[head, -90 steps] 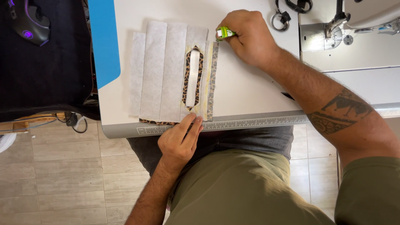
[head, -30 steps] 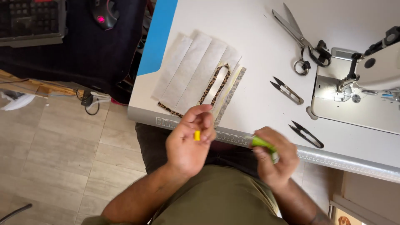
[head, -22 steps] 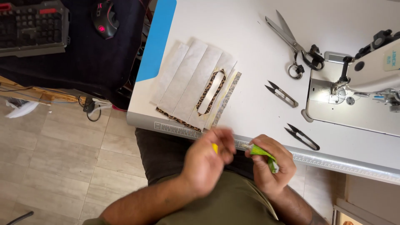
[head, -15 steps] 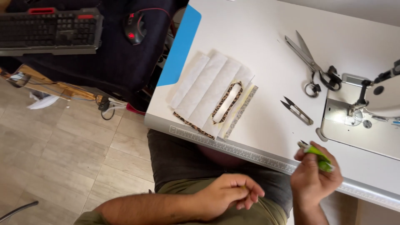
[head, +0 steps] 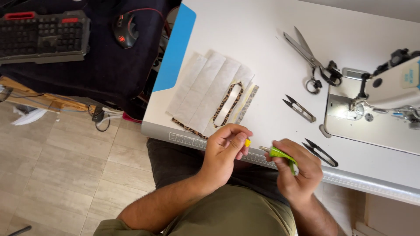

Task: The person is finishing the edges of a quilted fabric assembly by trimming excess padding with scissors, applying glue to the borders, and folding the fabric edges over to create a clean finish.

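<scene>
1. Green pen-like tool [head: 282, 155] sits in right hand [head: 297, 172], just off the near edge of the counter [head: 262, 52], in front of the ruler strip [head: 192, 140] on that edge.
2. Right-hand fingers curled around the tool's body, pressed together; grip looks firm, probably to steady it against the other hand.
3. Left hand [head: 225, 150] pinches a small yellow cap [head: 247, 142] between thumb and fingertips; remaining fingers folded in.
4. Cap is just beside the tool's pale tip, a small gap between; the two line up, so cap seems to belong to that tip.
5. Tool's long axis runs roughly left-right, slightly tilted; tip points toward the left hand, rear end buried in the right palm.
6. Fabric piece [head: 210, 98], pale strips with leopard-print trim, lies flat on the counter beyond the ruler strip, untouched by either hand.
7. Thread snips [head: 321, 153] touch nothing, just right of the right hand; second snips [head: 299, 108] farther back; large scissors [head: 308, 54] farther still.
8. Sewing machine [head: 385, 94] right of the scissors.
</scene>
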